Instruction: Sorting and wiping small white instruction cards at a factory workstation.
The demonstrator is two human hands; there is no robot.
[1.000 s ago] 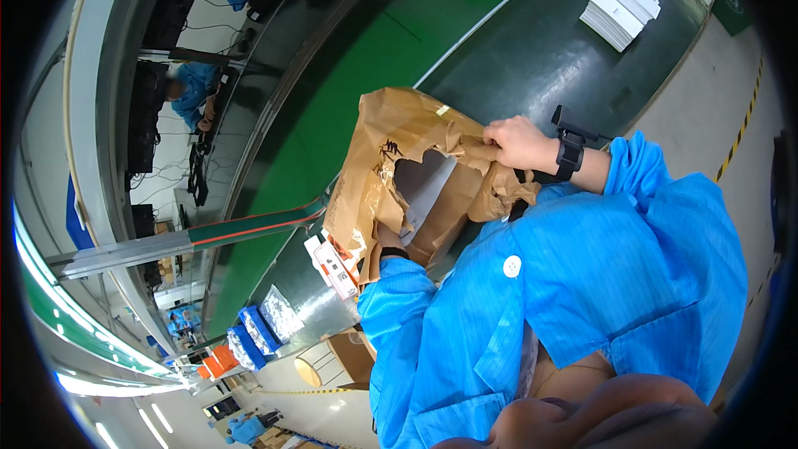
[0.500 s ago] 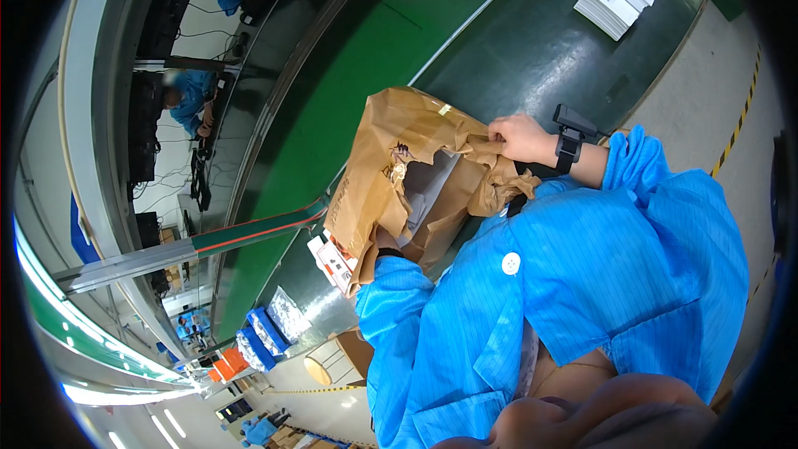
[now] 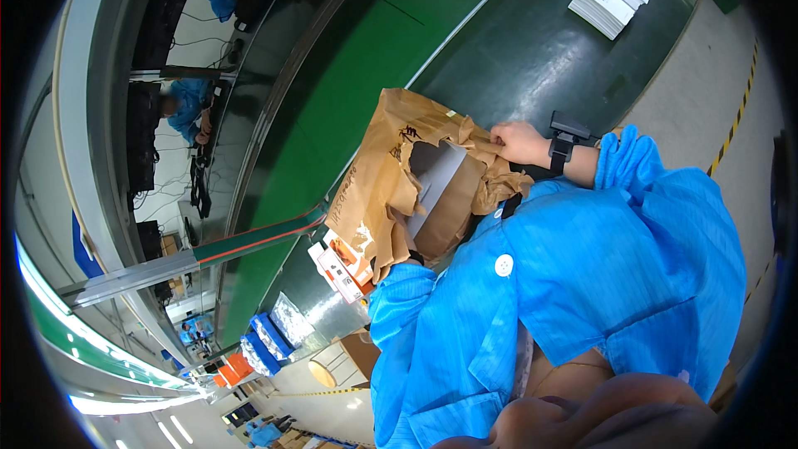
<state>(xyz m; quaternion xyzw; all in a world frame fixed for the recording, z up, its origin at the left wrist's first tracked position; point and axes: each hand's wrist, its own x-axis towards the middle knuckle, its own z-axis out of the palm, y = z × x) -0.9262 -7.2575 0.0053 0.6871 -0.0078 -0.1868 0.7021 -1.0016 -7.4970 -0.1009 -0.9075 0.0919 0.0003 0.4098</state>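
A brown paper parcel (image 3: 363, 176), torn open along its top, lies on the dark green table (image 3: 532, 58) in front of me. Through the ragged hole, white paper (image 3: 435, 185) shows inside, beside an inner brown wall. My right hand (image 3: 522, 145) is closed on the crumpled torn edge at the parcel's right side, pinching it. My left hand (image 3: 405, 241) reaches in at the near left side of the opening. Torn paper covers its fingers, so what it touches is hidden.
Small white and orange boxes (image 3: 339, 269) sit just left of the parcel. White stacked booklets or cartons (image 3: 603, 4) stand at the table's far right. Blue bins (image 3: 268, 341) are at the lower left. Beyond the table runs a green belt (image 3: 332, 66); co-workers (image 3: 189, 104) sit past it.
The hole in the parcel gapes wider and more white paper shows. My left hand has shifted slightly right and lower, uncovering more of the small boxes. The right hand keeps its grip.
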